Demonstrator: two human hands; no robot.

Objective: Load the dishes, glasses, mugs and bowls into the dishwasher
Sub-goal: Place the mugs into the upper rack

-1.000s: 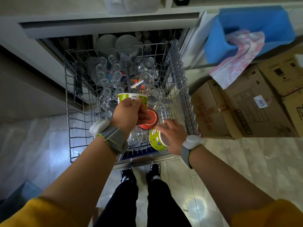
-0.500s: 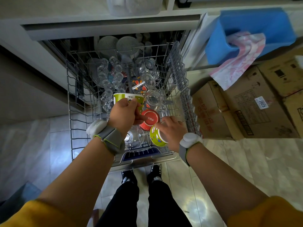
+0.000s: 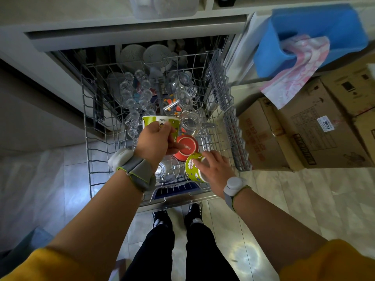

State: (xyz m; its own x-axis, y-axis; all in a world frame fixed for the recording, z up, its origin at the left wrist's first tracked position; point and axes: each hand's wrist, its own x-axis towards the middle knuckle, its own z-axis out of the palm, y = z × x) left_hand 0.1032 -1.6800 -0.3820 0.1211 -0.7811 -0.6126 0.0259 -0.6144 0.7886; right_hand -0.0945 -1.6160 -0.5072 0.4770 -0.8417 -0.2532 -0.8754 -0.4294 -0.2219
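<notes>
Fingers of both hands stay curled: left hand on green mug, right hand on green cup.

Looking down into a pulled-out wire dishwasher rack crowded with clear glasses. Left hand gripping a green patterned mug over the rack's middle. Right hand closed around a second green mug, tilted on its side near the front. Between them, touching neither clearly, a red bowl bottom-up. Beside the rack, cardboard boxes on the floor; above them a blue bin with a pink cloth hanging out.
</notes>
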